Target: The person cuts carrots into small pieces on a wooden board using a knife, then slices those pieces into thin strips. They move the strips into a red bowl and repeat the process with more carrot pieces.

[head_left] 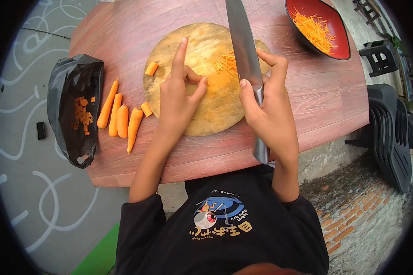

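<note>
My right hand (271,98) grips a large kitchen knife (246,46) where the blade meets its metal handle, with the blade pointing away from me. My left hand (181,89) hovers over the round wooden cutting board (192,121). Its index finger is stretched out, while the thumb and another finger come together at their tips; I see nothing held there. Thin carrot strips (226,63) lie on the board, partly behind the knife. A short carrot piece (152,69) sits at the board's left side, and another carrot chunk (146,109) is by its lower left edge.
Several peeled carrots (107,104) lie on the reddish wooden table (307,110), left of the board. Beside them, a black plastic bag (69,75) holds carrot scraps. At the far right stands a red bowl (342,39) with shredded carrot (314,32). Dark plastic chairs (390,137) are stacked right of the table.
</note>
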The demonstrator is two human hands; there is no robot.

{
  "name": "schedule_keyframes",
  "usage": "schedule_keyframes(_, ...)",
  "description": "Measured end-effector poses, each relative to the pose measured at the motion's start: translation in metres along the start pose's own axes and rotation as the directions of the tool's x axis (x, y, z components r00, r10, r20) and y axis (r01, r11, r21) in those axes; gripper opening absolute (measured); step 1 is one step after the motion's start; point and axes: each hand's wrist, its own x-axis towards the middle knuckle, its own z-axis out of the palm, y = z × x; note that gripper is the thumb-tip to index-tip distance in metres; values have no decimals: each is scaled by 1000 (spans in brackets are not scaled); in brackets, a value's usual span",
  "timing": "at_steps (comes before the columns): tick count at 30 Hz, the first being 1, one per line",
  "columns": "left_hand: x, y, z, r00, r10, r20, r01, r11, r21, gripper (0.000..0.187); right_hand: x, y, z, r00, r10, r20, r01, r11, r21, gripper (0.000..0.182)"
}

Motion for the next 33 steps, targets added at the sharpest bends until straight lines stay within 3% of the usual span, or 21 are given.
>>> schedule_keyframes(3, 8, 8, 15, 988, 131, 75, -134, 991, 26, 88, -3, 5, -4, 1000, 14, 11, -15, 998, 69, 47)
schedule_keyframes(5, 11, 7, 23, 986, 160, 47, -160, 987, 13, 87, -4, -3, -7, 991, 128, 29, -130, 987, 96, 47)
schedule_keyframes(6, 13, 9, 25, 977, 207, 55, -207, 978, -5, 87, -4, -5, -7, 993, 110, 49, -114, 990, 86, 47)
schedule_keyframes(9, 15, 11, 23, 992, 120, 46, -118, 992, -47, 84, -7, -5, -13, 998, 34, 49, -38, 996, 85, 48)
schedule_keyframes(13, 14, 8, 11, 998, -13, 56, 21, 989, -145, 80, -12, -8, -20, 986, 132, 102, -132, 991, -11, 48)
schedule_keyframes(17, 10, -3, 2, 999, 49, -5, -49, 995, -83, 76, -18, -6, -23, 983, 146, 111, -138, 988, -70, 48)
schedule_keyframes(20, 9, -5, 2, 997, 73, 39, -71, 996, -52, 69, -21, -5, -26, 984, 130, 124, -117, 987, -113, 48)
schedule_keyframes(22, 8, -7, 8, 967, 254, 0, -254, 965, 60, 62, -21, -4, -28, 988, 84, 128, -65, 987, -147, 48)
schedule_keyframes(24, 11, -5, 5, 969, 241, -58, -240, 970, 28, 56, -20, -1, -30, 991, 38, 132, -14, 985, -174, 48)
schedule_keyframes(26, 14, 0, -7, 968, 227, -108, -229, 973, -4, 51, -17, 4, -38, 978, -64, 199, 133, 927, -352, 46)
schedule_keyframes(27, 17, 1, -19, 970, 146, -194, -151, 988, -12, 45, -16, 4, -42, 978, -68, 198, 135, 927, -351, 46)
schedule_keyframes(29, 20, 7, -39, 935, -8, -354, -24, 996, -85, 33, -13, 4, -50, 930, -163, 331, 295, 868, -401, 46)
schedule_keyframes(33, 22, 1, -67, 881, 148, -449, -138, 989, 55, 26, -7, 21, -56, 910, -154, 384, 304, 878, -369, 44)
